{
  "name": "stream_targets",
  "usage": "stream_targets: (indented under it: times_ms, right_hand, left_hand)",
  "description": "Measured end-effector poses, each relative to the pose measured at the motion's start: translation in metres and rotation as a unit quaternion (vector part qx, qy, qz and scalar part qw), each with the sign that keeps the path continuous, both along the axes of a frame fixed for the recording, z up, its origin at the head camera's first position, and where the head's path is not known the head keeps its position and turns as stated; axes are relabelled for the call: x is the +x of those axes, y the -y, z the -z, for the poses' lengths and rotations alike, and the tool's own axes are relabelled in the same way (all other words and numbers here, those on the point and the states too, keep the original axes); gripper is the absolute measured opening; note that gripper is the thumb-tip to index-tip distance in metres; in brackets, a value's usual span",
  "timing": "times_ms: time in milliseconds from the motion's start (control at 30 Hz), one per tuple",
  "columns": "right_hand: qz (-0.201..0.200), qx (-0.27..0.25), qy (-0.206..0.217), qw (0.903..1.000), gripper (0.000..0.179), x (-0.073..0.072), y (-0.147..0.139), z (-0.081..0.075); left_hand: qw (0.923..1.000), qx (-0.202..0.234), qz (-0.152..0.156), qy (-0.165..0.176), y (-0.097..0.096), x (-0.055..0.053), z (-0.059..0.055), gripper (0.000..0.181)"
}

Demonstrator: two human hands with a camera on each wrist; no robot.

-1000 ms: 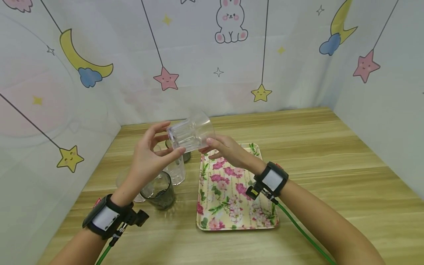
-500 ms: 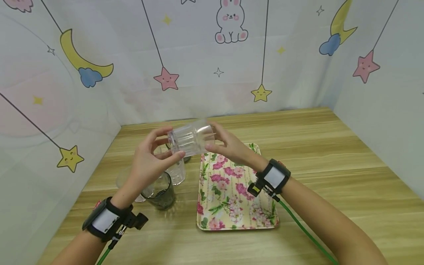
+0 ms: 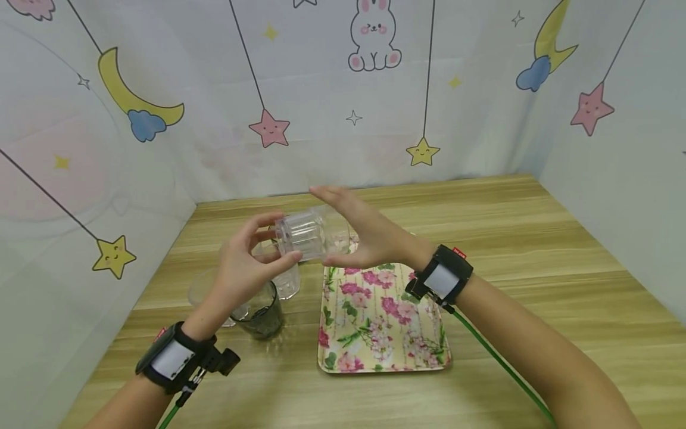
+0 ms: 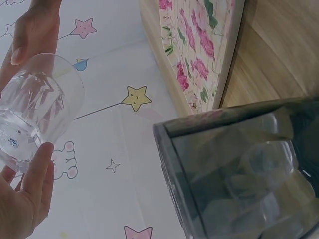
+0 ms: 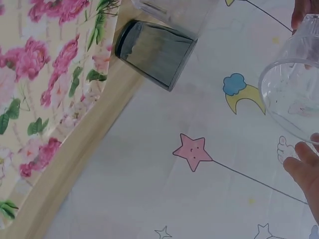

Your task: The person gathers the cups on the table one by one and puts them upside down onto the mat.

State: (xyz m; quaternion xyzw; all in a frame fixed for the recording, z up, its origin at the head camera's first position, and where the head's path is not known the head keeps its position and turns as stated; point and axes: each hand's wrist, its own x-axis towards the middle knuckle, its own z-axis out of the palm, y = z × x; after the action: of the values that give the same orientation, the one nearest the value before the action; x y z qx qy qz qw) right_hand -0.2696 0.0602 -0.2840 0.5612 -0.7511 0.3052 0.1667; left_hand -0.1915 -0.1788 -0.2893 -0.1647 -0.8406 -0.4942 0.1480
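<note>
A clear glass tumbler (image 3: 304, 233) hangs in the air, tipped on its side with its mouth to the right. My left hand (image 3: 242, 262) holds it at the base between thumb and fingers. Around the mouth end, my right hand (image 3: 372, 232) spreads its thumb and fingers wide; whether they touch the rim cannot be told. In the left wrist view, the tumbler (image 4: 40, 104) shows its faceted wall, with the dark glass (image 4: 239, 174) large and close by. The right wrist view has its round rim (image 5: 266, 99) just above the right fingertips (image 5: 294, 167).
Below the right hand lies a flowered tray (image 3: 370, 351) on the wooden table (image 3: 514, 238). Left of it stand a dark glass (image 3: 264, 319), a clear glass (image 3: 289, 280) and another clear one (image 3: 198, 289), partly hidden by the left arm. A printed cloth (image 3: 332, 155) hangs behind.
My right hand has gone from gripping the tumbler's rim to spreading its fingers wide around the mouth. The tumbler has sunk slightly and tilted nearer level, still in my left hand.
</note>
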Motion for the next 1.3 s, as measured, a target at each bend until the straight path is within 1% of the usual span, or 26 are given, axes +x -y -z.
stream_targets:
  times_ms: [100,200,300,367,600,867,1133,1300]
  right_hand:
    - [0.001,0.037,-0.045,0.9983,0.096,0.002,0.004,-0.002]
    - [0.002,0.067,-0.083,0.9943,0.089,0.004,0.007,-0.004]
    - [0.001,0.083,-0.114,0.9900,0.084,0.006,0.011,-0.005]
    - [-0.001,0.090,-0.126,0.9880,0.082,0.007,0.012,-0.006]
    - [-0.002,0.106,-0.139,0.9846,0.076,0.007,0.013,-0.006]
    - [-0.011,0.099,-0.146,0.9842,0.070,0.005,0.012,-0.001]
    - [-0.011,0.081,-0.157,0.9842,0.067,0.007,0.011,0.000]
    - [-0.013,0.068,-0.153,0.9858,0.065,0.007,0.010,0.002]
  left_hand:
    - [0.9999,-0.008,-0.001,-0.011,0.001,0.000,0.002,0.063]
    - [0.9998,-0.009,0.005,-0.018,0.001,0.000,0.004,0.063]
    - [0.9998,-0.011,0.012,-0.012,0.001,0.000,0.006,0.062]
    - [0.9998,-0.010,0.016,-0.005,0.001,0.000,0.007,0.062]
    - [0.9996,-0.009,0.028,0.004,0.000,0.002,0.006,0.063]
    - [0.9990,-0.020,0.039,0.013,-0.001,0.002,0.005,0.063]
    - [0.9981,-0.044,0.034,0.026,-0.002,0.003,0.004,0.065]
    - [0.9965,-0.065,0.031,0.041,-0.002,0.003,0.001,0.068]
